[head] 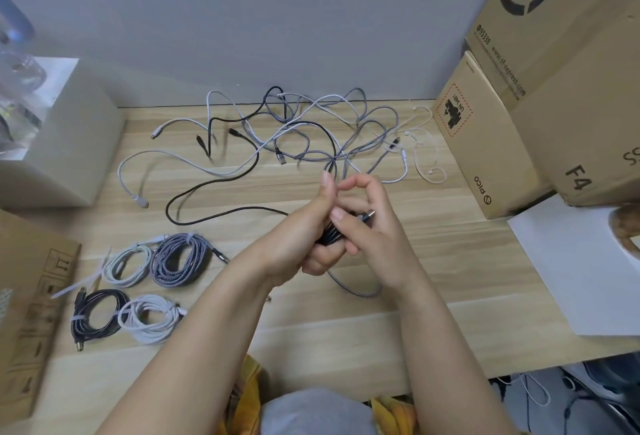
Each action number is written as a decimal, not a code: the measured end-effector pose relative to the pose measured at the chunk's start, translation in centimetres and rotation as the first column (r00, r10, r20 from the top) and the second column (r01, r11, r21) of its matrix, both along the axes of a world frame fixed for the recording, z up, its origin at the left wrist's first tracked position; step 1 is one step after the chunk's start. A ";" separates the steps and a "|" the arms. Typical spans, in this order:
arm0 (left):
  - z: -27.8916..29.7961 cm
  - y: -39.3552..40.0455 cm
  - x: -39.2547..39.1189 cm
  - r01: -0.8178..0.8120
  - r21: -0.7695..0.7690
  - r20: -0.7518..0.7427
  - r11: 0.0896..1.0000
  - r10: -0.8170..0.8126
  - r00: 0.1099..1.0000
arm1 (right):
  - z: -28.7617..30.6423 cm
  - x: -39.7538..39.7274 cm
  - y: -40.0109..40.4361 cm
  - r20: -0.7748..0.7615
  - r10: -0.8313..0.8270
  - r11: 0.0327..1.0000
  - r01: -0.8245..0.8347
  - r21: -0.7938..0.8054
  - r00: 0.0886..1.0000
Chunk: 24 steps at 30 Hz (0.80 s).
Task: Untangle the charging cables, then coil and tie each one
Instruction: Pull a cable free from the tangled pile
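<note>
Hands meet mid-table: our left hand (pixel 313 226) curls round a dark cable (pixel 207 192) bundle, steadying the coil, while our right hand (pixel 367 223) pinches its plug, tangle (pixel 311 129) behind, four tied coils (pixel 180 258) parked left.

Four tied coils sit at eight o'clock: a pale grey coil (pixel 127 267), a grey braided coil (pixel 180 259), a black coil (pixel 97 316) and a white coil (pixel 149 318). One tangle of loose cables (pixel 298 133) sprawls at twelve o'clock; its strands can't be counted. Three cardboard boxes: two stacked at two o'clock, a large box (pixel 568 63) and a small box (pixel 485 143), one flat box (pixel 31 313) at nine. Two hands, left hand (pixel 308 226) and right hand (pixel 370 223), at centre.
</note>
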<state>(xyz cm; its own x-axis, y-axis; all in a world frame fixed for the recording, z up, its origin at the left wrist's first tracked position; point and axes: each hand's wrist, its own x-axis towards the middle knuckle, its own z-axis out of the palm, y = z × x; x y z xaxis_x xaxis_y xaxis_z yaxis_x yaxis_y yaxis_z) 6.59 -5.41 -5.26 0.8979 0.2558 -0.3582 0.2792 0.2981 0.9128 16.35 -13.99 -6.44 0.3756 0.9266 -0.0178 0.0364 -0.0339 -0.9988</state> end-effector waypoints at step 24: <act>-3.4 -1.2 5.4 -0.294 -0.214 -0.020 0.932 0.296 0.955 | -3.9 4.3 3.3 0.187 -0.573 0.771 0.602 -0.206 0.798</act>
<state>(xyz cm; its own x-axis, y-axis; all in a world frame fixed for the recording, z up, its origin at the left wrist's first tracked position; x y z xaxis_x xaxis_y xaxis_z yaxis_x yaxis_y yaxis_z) 11.97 -6.61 -8.62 0.7982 0.4290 -0.4229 0.1388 0.5521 0.8221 20.65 -10.73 -10.36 0.8582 0.4946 -0.1373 0.0352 -0.3237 -0.9455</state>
